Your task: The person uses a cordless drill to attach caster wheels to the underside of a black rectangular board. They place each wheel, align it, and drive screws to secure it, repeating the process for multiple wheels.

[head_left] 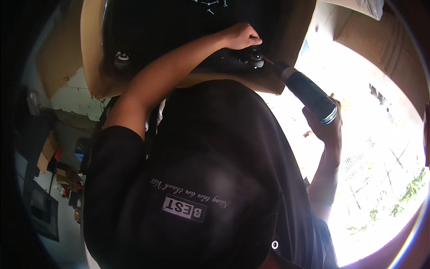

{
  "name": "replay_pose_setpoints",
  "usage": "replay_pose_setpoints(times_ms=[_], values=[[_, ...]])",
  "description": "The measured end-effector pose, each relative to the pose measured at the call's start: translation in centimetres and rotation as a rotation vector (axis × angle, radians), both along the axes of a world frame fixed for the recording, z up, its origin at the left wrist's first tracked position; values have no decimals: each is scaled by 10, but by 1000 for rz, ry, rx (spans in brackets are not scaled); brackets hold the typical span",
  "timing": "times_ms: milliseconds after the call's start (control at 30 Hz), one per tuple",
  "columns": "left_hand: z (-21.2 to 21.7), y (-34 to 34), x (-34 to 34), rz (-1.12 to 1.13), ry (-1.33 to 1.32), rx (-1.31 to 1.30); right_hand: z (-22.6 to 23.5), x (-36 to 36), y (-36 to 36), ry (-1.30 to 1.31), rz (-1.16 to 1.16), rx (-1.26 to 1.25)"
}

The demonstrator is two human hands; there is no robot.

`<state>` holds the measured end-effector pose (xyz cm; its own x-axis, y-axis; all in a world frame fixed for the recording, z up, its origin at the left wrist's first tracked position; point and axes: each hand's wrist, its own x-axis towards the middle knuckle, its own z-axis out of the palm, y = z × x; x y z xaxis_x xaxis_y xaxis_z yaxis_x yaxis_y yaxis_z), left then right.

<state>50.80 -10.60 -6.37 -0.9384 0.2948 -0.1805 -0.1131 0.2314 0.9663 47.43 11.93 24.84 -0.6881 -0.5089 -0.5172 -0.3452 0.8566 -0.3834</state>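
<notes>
My left hand [242,36] is closed in a fist and presses on a black panel [179,22] right above a small black caster wheel [254,58]. In my right hand [326,125] is a black cylindrical screwdriver [309,94], gripped by its handle. Its thin tip points at that caster from the right. A second caster [122,58] is fixed near the panel's left corner. My black shirt [215,170] fills the lower middle and hides whatever lies under it.
The panel lies on a brown cardboard sheet [92,54]. Several loose screws [209,3] lie at the top edge. More cardboard [380,49] is at the upper right. Bright glare washes out the floor on the right; clutter sits at the far left [58,166].
</notes>
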Motion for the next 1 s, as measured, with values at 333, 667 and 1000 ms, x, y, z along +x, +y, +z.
replay_pose_setpoints(times_ms=[333, 667, 1000], values=[[40, -12, 42, -150, -20, -297, -11, -12, 25, -65, -178, 386], [28, -31, 38, 137, -326, 250, -19, -13, 29, -129, -126, 388], [20, -40, 45, 214, -355, 399, -27, -12, 31, -132, -48, 212]])
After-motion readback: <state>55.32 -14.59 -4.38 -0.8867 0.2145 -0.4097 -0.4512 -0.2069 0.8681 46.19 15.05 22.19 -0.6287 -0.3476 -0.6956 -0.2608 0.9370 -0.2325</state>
